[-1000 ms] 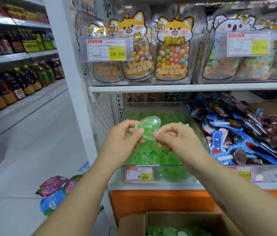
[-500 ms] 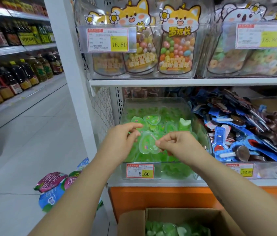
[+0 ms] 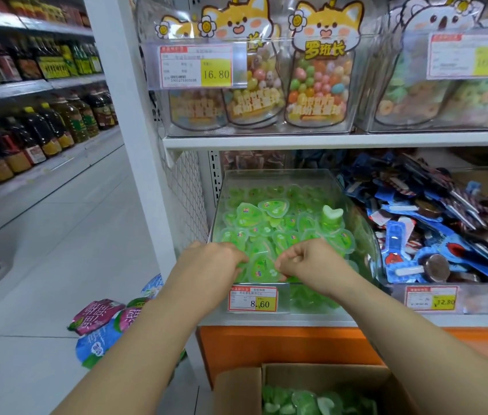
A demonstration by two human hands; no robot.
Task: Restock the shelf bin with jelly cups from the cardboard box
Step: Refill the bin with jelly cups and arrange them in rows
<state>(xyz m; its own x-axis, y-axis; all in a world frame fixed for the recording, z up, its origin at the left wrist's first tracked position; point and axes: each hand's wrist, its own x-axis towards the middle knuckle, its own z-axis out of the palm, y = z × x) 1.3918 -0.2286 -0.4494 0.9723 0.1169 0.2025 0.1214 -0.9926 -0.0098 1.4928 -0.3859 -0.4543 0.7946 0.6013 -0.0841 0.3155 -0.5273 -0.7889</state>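
A clear shelf bin (image 3: 278, 178) on the lower shelf is heaped with green heart-shaped jelly cups (image 3: 275, 209). My left hand (image 3: 209, 262) and my right hand (image 3: 311, 260) are both at the bin's front edge, fingers curled, pinching one jelly cup (image 3: 262, 269) between them, low on the pile. At the bottom of the view stands the open cardboard box (image 3: 236, 390) with more green jelly cups (image 3: 302, 402) inside.
A bin of blue and brown snack packs (image 3: 434, 232) sits right of the jelly bin. Candy jars (image 3: 317, 82) fill the shelf above. Snack bags (image 3: 102, 324) lie on the floor at left. Bottles (image 3: 36, 136) line the far aisle shelves.
Both hands have come down with the jelly cup from above the bin to the front of the pile.
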